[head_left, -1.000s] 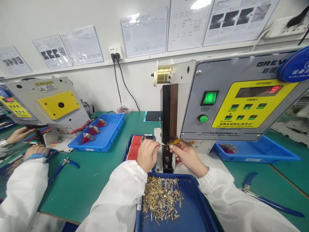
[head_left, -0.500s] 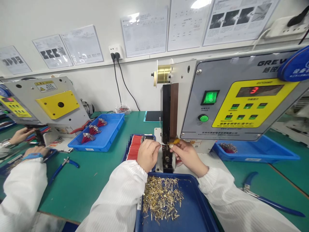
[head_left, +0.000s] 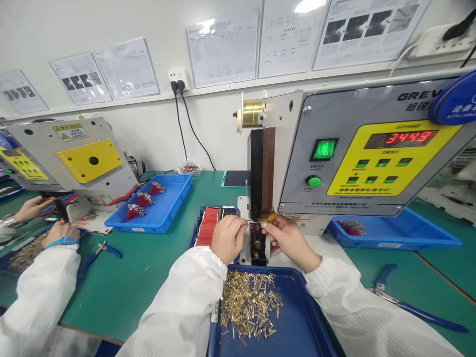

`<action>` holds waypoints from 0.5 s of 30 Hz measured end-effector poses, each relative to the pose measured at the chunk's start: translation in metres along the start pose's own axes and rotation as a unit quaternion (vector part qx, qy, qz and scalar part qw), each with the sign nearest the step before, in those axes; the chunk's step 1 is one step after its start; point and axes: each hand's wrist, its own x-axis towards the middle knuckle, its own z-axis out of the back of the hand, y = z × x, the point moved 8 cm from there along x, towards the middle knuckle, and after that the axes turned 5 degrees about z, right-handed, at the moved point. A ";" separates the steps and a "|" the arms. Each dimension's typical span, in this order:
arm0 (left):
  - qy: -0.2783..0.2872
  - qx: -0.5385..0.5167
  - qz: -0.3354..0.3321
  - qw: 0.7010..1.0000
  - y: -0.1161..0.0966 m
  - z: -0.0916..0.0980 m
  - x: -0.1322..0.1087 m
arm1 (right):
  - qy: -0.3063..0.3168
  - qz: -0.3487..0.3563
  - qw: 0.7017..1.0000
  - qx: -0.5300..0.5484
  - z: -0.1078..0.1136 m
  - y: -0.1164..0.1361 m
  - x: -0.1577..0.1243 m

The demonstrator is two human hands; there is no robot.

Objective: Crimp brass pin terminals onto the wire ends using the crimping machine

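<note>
One thin piece (head_left: 252, 223) is at the lower end of the machine's black column (head_left: 256, 178), between my hands. My left hand (head_left: 227, 238), back up and fingers bent, has thumb and forefinger together, clamped on its left end. My right hand (head_left: 292, 243) points inward opposite, thumb towards the piece and something yellow (head_left: 270, 217) at the fingertips; whether that grip is closed, I cannot tell. Both forearms slant up past the tray (head_left: 297, 317), which holds pins (head_left: 249, 302). Red wires (head_left: 207, 225) lie left of my left hand.
</note>
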 end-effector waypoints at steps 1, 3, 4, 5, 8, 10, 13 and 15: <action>-0.001 -0.001 0.001 1.000 0.000 0.000 0.000 | -0.001 0.000 1.000 0.000 0.000 0.000 0.000; 0.000 -0.002 0.002 1.000 0.001 0.000 0.000 | -0.002 0.000 1.000 -0.003 0.000 0.001 0.000; 0.001 -0.002 0.003 1.000 0.001 0.000 0.000 | -0.003 0.000 1.000 -0.004 0.000 0.002 0.000; 0.002 -0.002 0.004 1.000 0.001 -0.001 0.000 | -0.004 0.000 1.000 -0.005 0.000 0.002 0.000; 0.002 -0.002 0.007 1.000 0.001 -0.001 0.000 | -0.002 -0.002 1.000 -0.008 0.000 0.002 -0.001; 0.002 -0.003 0.007 1.000 0.001 -0.001 0.000 | -0.001 -0.001 1.000 -0.010 0.000 0.001 -0.001; 0.003 -0.005 0.007 1.000 0.001 -0.001 0.000 | -0.002 0.005 1.000 -0.010 0.001 0.001 0.000; 0.004 -0.005 0.006 1.000 0.001 -0.001 0.000 | -0.003 0.008 1.000 -0.008 0.001 0.001 0.000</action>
